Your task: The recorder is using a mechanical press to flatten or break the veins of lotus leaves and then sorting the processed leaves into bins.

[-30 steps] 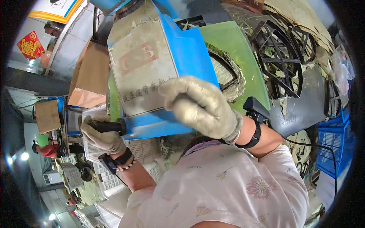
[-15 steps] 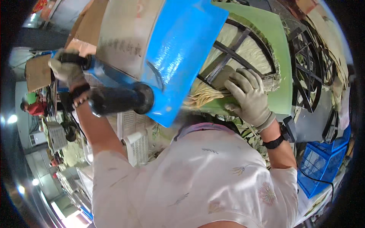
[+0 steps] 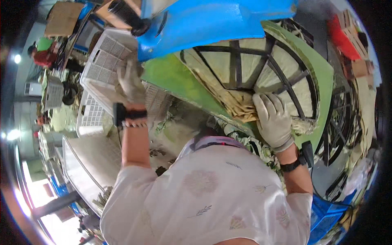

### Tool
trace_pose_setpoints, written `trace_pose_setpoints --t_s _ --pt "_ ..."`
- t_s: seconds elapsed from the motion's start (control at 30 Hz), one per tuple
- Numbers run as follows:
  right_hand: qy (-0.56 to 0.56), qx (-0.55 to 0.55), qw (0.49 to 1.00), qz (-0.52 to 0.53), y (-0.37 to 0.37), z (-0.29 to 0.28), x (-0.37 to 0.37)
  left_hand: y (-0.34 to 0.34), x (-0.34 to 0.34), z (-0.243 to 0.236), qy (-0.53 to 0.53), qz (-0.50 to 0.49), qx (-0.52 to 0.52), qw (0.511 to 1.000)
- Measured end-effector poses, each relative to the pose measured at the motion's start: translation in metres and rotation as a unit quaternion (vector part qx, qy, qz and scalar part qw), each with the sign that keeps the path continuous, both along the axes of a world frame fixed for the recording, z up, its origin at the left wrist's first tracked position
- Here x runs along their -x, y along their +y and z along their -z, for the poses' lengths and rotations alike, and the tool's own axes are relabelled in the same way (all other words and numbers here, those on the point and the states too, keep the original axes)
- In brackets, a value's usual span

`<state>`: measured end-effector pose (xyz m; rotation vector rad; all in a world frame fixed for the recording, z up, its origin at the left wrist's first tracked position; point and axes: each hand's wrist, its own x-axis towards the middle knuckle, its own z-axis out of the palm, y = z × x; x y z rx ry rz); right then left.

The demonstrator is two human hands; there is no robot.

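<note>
My left hand (image 3: 131, 79), in a pale glove and smeared by motion, is off the press handle with its fingers apart and nothing in it. It is beside a white plastic crate (image 3: 107, 61). My gloved right hand (image 3: 272, 120) grips the near edge of a black fan-shaped cutting die (image 3: 281, 77); its thumb is hidden. The die lies on a stack of cream sheet material (image 3: 249, 67), whose crumpled edge (image 3: 241, 107) bunches near my fingers. Under the stack is a green cutting board (image 3: 163, 79). The blue press arm (image 3: 204, 24) covers the far left part of the board.
A black handle (image 3: 124, 14) sticks out from the press arm. More black dies (image 3: 339, 118) stand to the right. White crates (image 3: 92, 110) are at the left, a blue basket (image 3: 328, 218) at the lower right, and offcuts (image 3: 251, 141) below the board. A person (image 3: 43, 55) is far left.
The press arm has swung away toward the far side, uncovering more of the board and die. My left hand has let go of its handle and come nearer. My right hand stays at the die.
</note>
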<state>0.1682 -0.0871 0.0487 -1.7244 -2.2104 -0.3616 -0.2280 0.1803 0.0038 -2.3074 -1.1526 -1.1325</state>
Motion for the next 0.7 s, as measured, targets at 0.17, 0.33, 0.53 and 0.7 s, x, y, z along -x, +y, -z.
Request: trace_pose_setpoints --t_s 0.17,0.33,0.53,0.7 --pt "0.102 0.049 0.993 0.038 0.005 -0.027 -0.002 -0.113 -0.06 0.022 -0.603 0.214 0.621 0.453" --pt "0.247 0.077 0.965 0.042 0.012 -0.026 -0.006 -0.141 -0.128 -0.027 -0.556 0.179 0.71 0.394" --pt "0.284 0.044 0.957 0.044 -0.007 -0.014 -0.018 -0.09 -0.176 -0.045 -0.573 0.286 0.56 0.526" --pt "0.544 0.019 0.801 0.251 -0.075 -0.012 -0.073 -0.128 -0.219 -0.057 -0.253 0.376 0.468 0.758"
